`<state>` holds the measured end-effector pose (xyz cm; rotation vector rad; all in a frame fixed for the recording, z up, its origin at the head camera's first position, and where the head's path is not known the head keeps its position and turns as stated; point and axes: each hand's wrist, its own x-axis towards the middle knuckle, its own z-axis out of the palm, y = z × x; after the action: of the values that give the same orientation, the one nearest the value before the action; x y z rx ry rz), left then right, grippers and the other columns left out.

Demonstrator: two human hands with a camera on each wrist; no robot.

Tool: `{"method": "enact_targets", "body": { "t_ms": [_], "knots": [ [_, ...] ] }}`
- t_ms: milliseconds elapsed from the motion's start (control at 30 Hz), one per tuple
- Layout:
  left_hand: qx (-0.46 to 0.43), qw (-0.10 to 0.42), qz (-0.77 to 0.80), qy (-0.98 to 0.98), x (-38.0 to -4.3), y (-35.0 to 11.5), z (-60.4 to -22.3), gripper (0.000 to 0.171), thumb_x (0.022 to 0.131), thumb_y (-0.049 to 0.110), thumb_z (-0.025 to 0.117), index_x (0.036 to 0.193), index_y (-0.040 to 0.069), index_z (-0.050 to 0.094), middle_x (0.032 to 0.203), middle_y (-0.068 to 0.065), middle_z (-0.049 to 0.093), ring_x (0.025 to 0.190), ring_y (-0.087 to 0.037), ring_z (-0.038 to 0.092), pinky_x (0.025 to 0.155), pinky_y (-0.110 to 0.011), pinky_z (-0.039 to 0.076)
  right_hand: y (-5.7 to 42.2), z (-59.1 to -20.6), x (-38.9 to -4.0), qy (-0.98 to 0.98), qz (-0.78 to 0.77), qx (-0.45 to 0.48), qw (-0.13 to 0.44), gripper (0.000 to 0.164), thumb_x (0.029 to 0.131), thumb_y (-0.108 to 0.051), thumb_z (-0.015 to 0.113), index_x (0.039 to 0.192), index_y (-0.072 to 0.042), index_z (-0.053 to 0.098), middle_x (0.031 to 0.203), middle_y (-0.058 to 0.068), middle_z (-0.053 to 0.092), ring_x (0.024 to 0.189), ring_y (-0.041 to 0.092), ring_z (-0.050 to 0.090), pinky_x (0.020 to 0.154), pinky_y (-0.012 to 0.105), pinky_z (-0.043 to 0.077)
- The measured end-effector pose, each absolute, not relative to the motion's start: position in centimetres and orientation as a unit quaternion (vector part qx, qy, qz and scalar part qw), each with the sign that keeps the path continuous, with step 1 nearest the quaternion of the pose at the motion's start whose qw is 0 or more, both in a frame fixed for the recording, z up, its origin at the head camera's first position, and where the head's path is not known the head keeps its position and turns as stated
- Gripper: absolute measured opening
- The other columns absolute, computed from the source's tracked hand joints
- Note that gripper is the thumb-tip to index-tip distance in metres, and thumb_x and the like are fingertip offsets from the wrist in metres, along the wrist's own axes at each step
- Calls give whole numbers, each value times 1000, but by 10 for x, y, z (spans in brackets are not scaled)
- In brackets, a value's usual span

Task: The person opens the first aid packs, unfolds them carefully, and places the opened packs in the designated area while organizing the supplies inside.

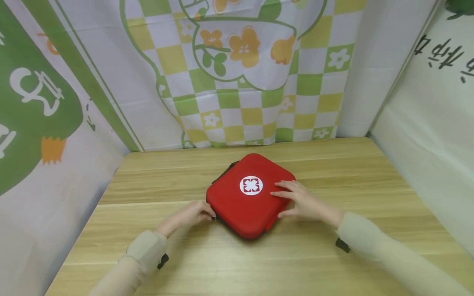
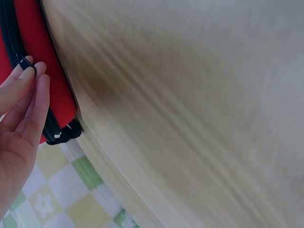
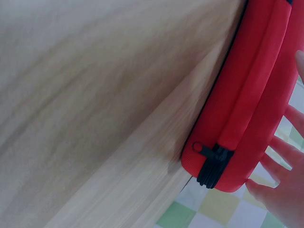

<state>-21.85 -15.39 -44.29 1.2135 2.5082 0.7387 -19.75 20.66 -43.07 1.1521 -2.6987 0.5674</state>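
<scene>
A red first-aid case (image 1: pixel 233 203) with a white round emblem (image 1: pixel 251 185) lies on the table, turned cornerwise. At its left side my left hand (image 1: pixel 193 213) pinches a black zipper pull (image 2: pixel 27 64) between thumb and fingers. The black zipper (image 2: pixel 12 28) runs along the case's side in the left wrist view. My right hand (image 1: pixel 301 202) rests on the case's right edge, its fingers spread over the lid. A second zipper pull (image 3: pixel 203 150) sits beside the bunched black zipper end in the right wrist view.
The case stands on a wooden table (image 1: pixel 177 263). A patterned curtain (image 1: pixel 229 102) hangs along the table's back edge, with printed cloth on the left and right sides. A black strap (image 1: pixel 226 171) shows behind the case's far left side.
</scene>
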Motion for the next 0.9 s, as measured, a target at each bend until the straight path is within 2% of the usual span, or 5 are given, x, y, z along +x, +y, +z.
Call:
{"method": "enact_targets", "body": {
  "t_ms": [133, 267, 433, 633, 900],
  "knots": [
    [407, 135, 270, 862, -230, -157, -445, 12, 78, -4, 60, 86, 1, 68, 85, -4, 65, 84, -16, 58, 72, -22, 47, 208, -427, -202, -911, 188, 363, 63, 58, 66, -36, 75, 117, -13, 58, 122, 11, 49, 113, 28, 41, 97, 51, 30],
    [403, 136, 298, 854, -240, -159, -447, 11, 78, -7, 59, 84, -1, 67, 84, -7, 65, 83, -18, 58, 71, -23, 48, 204, -424, -204, -915, 179, 354, 76, 54, 67, -40, 74, 112, -13, 61, 111, 5, 52, 102, 21, 46, 90, 43, 38],
    [388, 117, 300, 863, -248, -160, -448, 12, 77, -8, 59, 83, -1, 67, 82, -8, 65, 80, -18, 59, 70, -23, 48, 198, -423, -205, -923, 147, 346, 88, 50, 67, -44, 73, 107, -15, 64, 96, -2, 51, 90, 14, 46, 81, 34, 42],
    [379, 82, 292, 874, -259, -156, -450, 14, 76, -12, 57, 80, -2, 67, 79, -8, 65, 77, -19, 60, 68, -23, 49, 192, -424, -202, -919, 118, 354, 123, 43, 66, -44, 73, 98, -15, 65, 88, -3, 50, 83, 14, 45, 75, 32, 42],
    [344, 66, 292, 890, -272, -152, -450, 18, 76, -13, 53, 84, -3, 66, 86, -12, 65, 79, -20, 59, 68, -25, 49, 186, -427, -189, -911, 86, 366, 170, 42, 63, -42, 75, 93, -16, 65, 87, 0, 52, 80, 16, 46, 68, 31, 41]
  ]
}}
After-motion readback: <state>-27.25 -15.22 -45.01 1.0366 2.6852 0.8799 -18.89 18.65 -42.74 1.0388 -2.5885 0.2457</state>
